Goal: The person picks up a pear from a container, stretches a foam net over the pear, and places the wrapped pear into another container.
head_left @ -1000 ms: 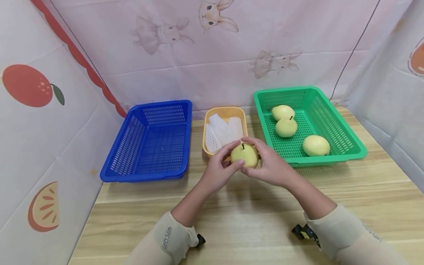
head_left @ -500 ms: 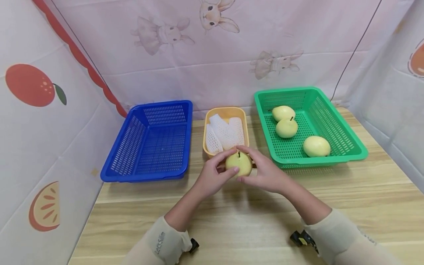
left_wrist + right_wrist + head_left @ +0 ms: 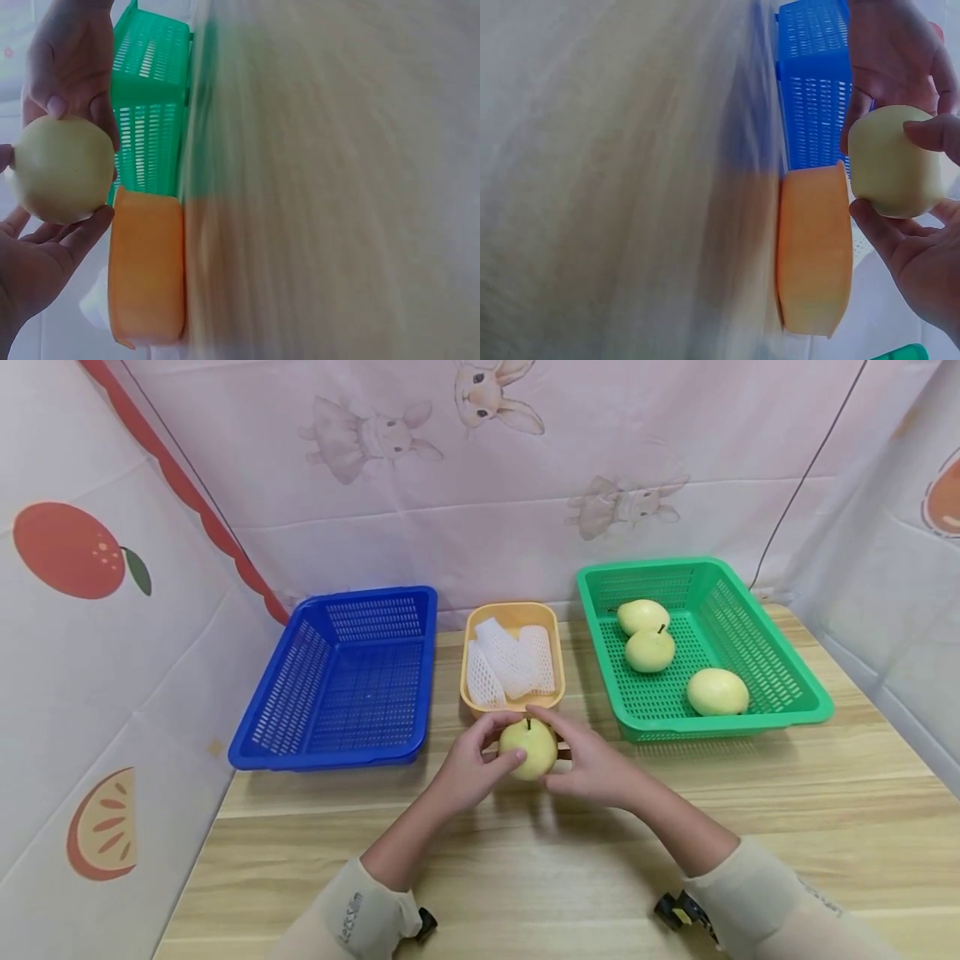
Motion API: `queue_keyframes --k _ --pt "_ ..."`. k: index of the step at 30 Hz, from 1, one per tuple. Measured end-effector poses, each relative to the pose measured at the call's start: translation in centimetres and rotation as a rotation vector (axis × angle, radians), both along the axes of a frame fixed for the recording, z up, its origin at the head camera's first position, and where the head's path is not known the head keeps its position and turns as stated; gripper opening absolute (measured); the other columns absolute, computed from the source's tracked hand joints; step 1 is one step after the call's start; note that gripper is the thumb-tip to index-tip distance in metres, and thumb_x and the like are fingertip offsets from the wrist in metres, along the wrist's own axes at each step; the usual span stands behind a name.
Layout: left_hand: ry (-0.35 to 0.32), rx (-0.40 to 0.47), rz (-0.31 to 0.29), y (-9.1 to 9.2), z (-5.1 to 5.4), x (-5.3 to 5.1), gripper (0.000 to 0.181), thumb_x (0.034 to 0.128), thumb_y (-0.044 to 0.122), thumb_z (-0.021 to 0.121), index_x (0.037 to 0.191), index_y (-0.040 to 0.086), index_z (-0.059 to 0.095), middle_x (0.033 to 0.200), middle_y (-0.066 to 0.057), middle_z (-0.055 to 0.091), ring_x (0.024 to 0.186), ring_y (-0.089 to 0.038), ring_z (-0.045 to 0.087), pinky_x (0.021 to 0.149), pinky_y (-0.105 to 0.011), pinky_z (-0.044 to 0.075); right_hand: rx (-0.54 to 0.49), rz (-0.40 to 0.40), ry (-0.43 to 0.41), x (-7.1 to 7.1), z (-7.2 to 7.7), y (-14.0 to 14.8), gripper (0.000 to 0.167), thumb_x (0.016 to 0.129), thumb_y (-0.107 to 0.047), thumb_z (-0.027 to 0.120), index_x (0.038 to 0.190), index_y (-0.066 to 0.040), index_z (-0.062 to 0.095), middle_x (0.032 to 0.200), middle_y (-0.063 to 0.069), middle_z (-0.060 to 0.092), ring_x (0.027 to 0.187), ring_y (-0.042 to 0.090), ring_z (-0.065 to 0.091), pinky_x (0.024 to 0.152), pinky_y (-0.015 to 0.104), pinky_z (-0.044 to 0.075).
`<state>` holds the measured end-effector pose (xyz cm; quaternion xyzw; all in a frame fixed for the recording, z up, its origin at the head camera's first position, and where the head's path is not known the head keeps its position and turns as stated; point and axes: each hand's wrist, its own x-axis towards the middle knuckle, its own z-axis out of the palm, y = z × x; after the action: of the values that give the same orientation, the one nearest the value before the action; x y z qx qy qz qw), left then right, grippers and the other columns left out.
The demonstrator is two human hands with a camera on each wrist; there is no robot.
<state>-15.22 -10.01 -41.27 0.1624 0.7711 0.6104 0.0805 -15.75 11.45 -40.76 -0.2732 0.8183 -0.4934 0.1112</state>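
A yellow-green pear (image 3: pixel 528 752) with a dark stem pointing up is held between both hands above the table, just in front of the small orange basket. My left hand (image 3: pixel 468 768) grips its left side, thumb on the near face. From the right, my right hand (image 3: pixel 592 767) has its fingers curled against the fruit. In the left wrist view the pear (image 3: pixel 64 169) is off the tabletop, with fingertips at its top and underside. The right wrist view has a thumb across the pear (image 3: pixel 892 161); part of its far side is hidden by fingers.
The small orange basket (image 3: pixel 468 689) holds several white foam net sleeves (image 3: pixel 510 656). At right, a green basket (image 3: pixel 780 652) contains three pears (image 3: pixel 717 692). A blue basket (image 3: pixel 360 693) with nothing in it stands at left. Behind hangs a printed cloth (image 3: pixel 487 518).
Both hands have drawn the pear nearer to the body and a little left, away from the orange basket's front. The baskets and the other pears stay put.
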Motion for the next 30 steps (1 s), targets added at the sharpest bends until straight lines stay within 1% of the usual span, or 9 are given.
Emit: queue_keyframes --k 5,10,12,14,17,19,21,24,30 --pt "0.006 -0.071 -0.029 -0.6 -0.4 0.2 0.041 0.0925 0.022 0.07 0.131 0.016 0.058 0.132 -0.003 0.057 0.126 -0.02 0.052 0.098 -0.041 0.052 0.054 -0.006 0.023 0.1 -0.5 -0.4 0.092 0.076 -0.007 0.079 0.153 -0.018 0.031 0.145 0.006 0.043 0.119 0.025 0.052 0.09 0.037 0.055" --pt "-0.008 -0.116 -0.054 -1.0 -0.8 0.3 0.041 0.0931 0.022 0.069 0.133 0.017 0.059 0.135 -0.001 0.056 0.127 -0.019 0.051 0.095 -0.041 0.054 0.088 -0.013 0.024 0.3 -1.1 -0.6 0.095 0.075 -0.013 0.085 0.153 -0.014 0.031 0.144 0.008 0.043 0.116 0.023 0.052 0.088 0.033 0.055" --pt "-0.019 -0.127 -0.063 -1.1 -1.0 0.4 0.042 0.0935 0.021 0.068 0.134 0.016 0.058 0.136 -0.002 0.056 0.127 -0.02 0.051 0.096 -0.043 0.053 0.109 -0.016 0.03 0.4 -1.4 -0.6 0.095 0.075 -0.016 0.086 0.153 -0.012 0.032 0.145 0.009 0.044 0.116 0.023 0.052 0.089 0.034 0.055" --pt "-0.031 -0.142 -0.067 -1.2 -1.1 0.5 0.043 0.0937 0.018 0.067 0.135 0.014 0.057 0.136 -0.003 0.056 0.127 -0.02 0.051 0.099 -0.045 0.051 0.136 -0.022 0.035 0.5 -1.6 -0.6 0.095 0.075 -0.019 0.086 0.153 -0.013 0.033 0.146 0.01 0.044 0.12 0.024 0.052 0.093 0.039 0.053" --pt "-0.034 -0.183 -0.081 -1.0 -0.1 1.0 0.043 0.0939 0.014 0.065 0.135 0.009 0.055 0.135 -0.008 0.057 0.127 -0.024 0.051 0.104 -0.05 0.045 0.176 -0.03 0.048 0.7 -1.7 -0.6 0.094 0.074 -0.023 0.087 0.152 -0.016 0.034 0.148 0.01 0.044 0.127 0.026 0.049 0.099 0.047 0.048" --pt "-0.04 -0.194 -0.093 -1.1 -0.2 1.1 0.043 0.0942 0.015 0.065 0.135 0.009 0.055 0.136 -0.008 0.057 0.128 -0.025 0.05 0.107 -0.053 0.042 0.188 -0.03 0.048 0.8 -1.7 -0.6 0.094 0.074 -0.023 0.087 0.152 -0.018 0.035 0.148 0.01 0.044 0.13 0.027 0.048 0.102 0.05 0.045" --pt "-0.039 -0.207 -0.107 -1.1 -0.3 1.0 0.042 0.0946 0.017 0.064 0.135 0.011 0.055 0.136 -0.006 0.057 0.13 -0.026 0.05 0.109 -0.053 0.04 0.191 -0.027 0.046 0.8 -1.9 -0.6 0.094 0.073 -0.023 0.088 0.151 -0.018 0.036 0.147 0.009 0.045 0.13 0.026 0.048 0.102 0.05 0.045" --pt "-0.044 -0.221 -0.121 -1.4 -1.6 0.5 0.041 0.0948 0.024 0.064 0.135 0.02 0.054 0.138 0.001 0.055 0.133 -0.024 0.048 0.11 -0.05 0.04 0.192 -0.021 0.051 0.8 -2.1 -0.7 0.093 0.072 -0.022 0.088 0.15 -0.018 0.037 0.145 0.008 0.047 0.126 0.024 0.05 0.1 0.047 0.047" --pt "-0.058 -0.267 -0.13 -1.4 -1.6 0.6 0.041 0.0948 0.027 0.063 0.135 0.023 0.053 0.139 0.006 0.054 0.134 -0.02 0.047 0.11 -0.047 0.04 0.169 -0.003 0.047 0.7 -2.4 -0.7 0.093 0.073 -0.021 0.088 0.151 -0.017 0.037 0.144 0.008 0.047 0.122 0.022 0.052 0.098 0.045 0.049"
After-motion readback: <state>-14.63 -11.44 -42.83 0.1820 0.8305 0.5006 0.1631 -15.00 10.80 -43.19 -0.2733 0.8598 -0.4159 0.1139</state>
